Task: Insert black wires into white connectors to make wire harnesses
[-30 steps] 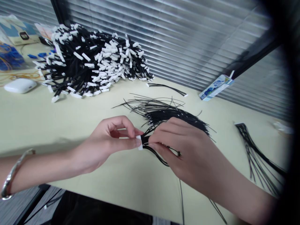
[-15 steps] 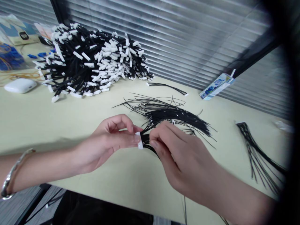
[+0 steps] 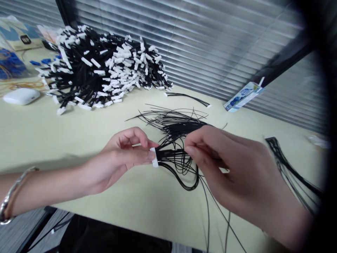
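My left hand point(image 3: 123, 158) pinches a white connector point(image 3: 154, 157) between thumb and fingers. Black wires point(image 3: 179, 175) come out of its right side; some loop round below, others hang past the table's front edge. To the right, my right hand point(image 3: 226, 165) is closed, thumb against forefinger, on black wire at the right of the connector. How many strands it grips is hidden. Just behind both hands lies a bundle of loose black wires point(image 3: 181, 126), partly covered by my right hand.
A large heap of black cables with white connectors point(image 3: 123, 66) lies at the back left. A white case point(image 3: 21, 96) sits left of it. One finished-looking cable point(image 3: 188, 95), a small blue-and-white box point(image 3: 243, 97) and another wire bundle point(image 3: 280, 154) lie towards the right.
My right hand has moved right, away from the connector, uncovering the wires between. It now covers part of the loose bundle. My left hand has stayed nearly still with the connector.
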{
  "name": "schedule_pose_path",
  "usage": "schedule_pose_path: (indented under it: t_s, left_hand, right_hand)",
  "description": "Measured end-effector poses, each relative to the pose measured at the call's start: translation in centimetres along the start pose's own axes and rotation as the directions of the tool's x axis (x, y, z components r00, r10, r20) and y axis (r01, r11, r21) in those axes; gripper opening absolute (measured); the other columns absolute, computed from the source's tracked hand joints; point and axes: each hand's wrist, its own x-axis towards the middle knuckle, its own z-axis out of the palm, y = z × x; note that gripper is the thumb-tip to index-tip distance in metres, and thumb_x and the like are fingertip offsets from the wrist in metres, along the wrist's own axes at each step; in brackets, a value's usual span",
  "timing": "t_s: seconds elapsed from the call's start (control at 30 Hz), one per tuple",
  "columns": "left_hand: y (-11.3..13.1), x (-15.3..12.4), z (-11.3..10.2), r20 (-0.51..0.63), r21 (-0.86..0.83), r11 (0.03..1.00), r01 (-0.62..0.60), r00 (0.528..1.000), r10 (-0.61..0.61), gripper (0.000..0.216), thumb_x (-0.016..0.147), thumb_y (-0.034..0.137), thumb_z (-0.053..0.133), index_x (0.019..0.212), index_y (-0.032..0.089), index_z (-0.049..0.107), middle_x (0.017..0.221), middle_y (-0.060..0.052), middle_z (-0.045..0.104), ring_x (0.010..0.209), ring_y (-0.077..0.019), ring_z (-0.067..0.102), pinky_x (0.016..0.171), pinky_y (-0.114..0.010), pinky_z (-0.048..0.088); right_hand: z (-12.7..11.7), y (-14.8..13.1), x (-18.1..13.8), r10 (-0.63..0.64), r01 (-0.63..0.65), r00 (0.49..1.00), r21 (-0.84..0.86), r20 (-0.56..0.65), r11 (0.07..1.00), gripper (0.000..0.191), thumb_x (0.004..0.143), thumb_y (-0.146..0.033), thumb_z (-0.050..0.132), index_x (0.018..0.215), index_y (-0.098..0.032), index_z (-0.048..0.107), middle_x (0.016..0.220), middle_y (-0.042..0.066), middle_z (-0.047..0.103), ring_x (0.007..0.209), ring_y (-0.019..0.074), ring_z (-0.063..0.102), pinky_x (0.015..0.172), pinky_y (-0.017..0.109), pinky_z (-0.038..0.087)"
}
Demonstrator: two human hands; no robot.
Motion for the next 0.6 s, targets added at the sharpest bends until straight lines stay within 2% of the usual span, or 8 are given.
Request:
schedule_pose_path:
  t_s: [0.1,0.23,0.37,0.47,0.6]
  left_hand:
    - [0.0,0.0,0.1,0.004,-0.004,1.000,0.002,1.000,-0.002,0.021,0.075,-0.001,0.069,0.073,0.017,0.060,0.087,0.003,0.069,0.074,-0.0074,0.065,0.070,-0.015,0.055]
    - [0.0,-0.1,0.1,0.021,-0.024,1.000,0.000,1.000,0.001,0.021,0.076,-0.001,0.068,0.072,0.018,0.060,0.088,0.004,0.069,0.074,-0.0069,0.065,0.070,-0.013,0.055]
    - [0.0,-0.2,0.1,0.037,-0.035,0.999,0.008,0.999,-0.007,0.021,0.076,-0.001,0.068,0.072,0.018,0.060,0.087,0.005,0.069,0.072,-0.0063,0.065,0.070,-0.013,0.055]
    - [0.1,-0.2,0.0,0.043,-0.036,0.999,0.006,0.999,-0.004,0.021,0.076,-0.001,0.069,0.072,0.018,0.060,0.087,0.005,0.069,0.073,-0.0067,0.065,0.069,-0.013,0.054]
    - [0.1,-0.2,0.1,0.041,-0.038,0.999,0.007,0.999,-0.005,0.021,0.076,0.000,0.069,0.072,0.019,0.061,0.085,0.005,0.068,0.073,-0.0065,0.064,0.069,-0.012,0.053]
  right_hand:
    - [-0.3,-0.4,-0.1,-0.023,0.022,0.999,0.030,0.028,0.999,0.010,0.088,-0.013,0.046,0.081,-0.018,0.052,0.067,-0.004,0.050,0.051,0.0078,0.041,0.046,0.024,0.030]
    - [0.3,-0.9,-0.2,-0.075,0.067,0.989,0.066,0.126,0.996,0.016,0.089,-0.014,0.043,0.078,-0.017,0.054,0.066,-0.002,0.051,0.054,0.0101,0.044,0.048,0.026,0.031]
    - [0.8,-0.6,-0.1,-0.048,0.043,0.990,0.041,0.132,0.998,0.019,0.091,-0.017,0.044,0.076,-0.017,0.055,0.066,-0.003,0.051,0.055,0.0102,0.045,0.050,0.026,0.032]
    - [0.9,-0.4,-0.1,-0.072,0.070,0.988,0.017,0.138,0.997,0.019,0.095,-0.018,0.042,0.082,-0.017,0.057,0.068,-0.002,0.053,0.056,0.0103,0.046,0.050,0.026,0.032]
    - [0.9,-0.5,-0.1,-0.095,0.097,0.994,-0.027,0.060,0.995,0.019,0.096,-0.020,0.044,0.082,-0.015,0.056,0.066,-0.003,0.051,0.052,0.0098,0.044,0.046,0.026,0.029]
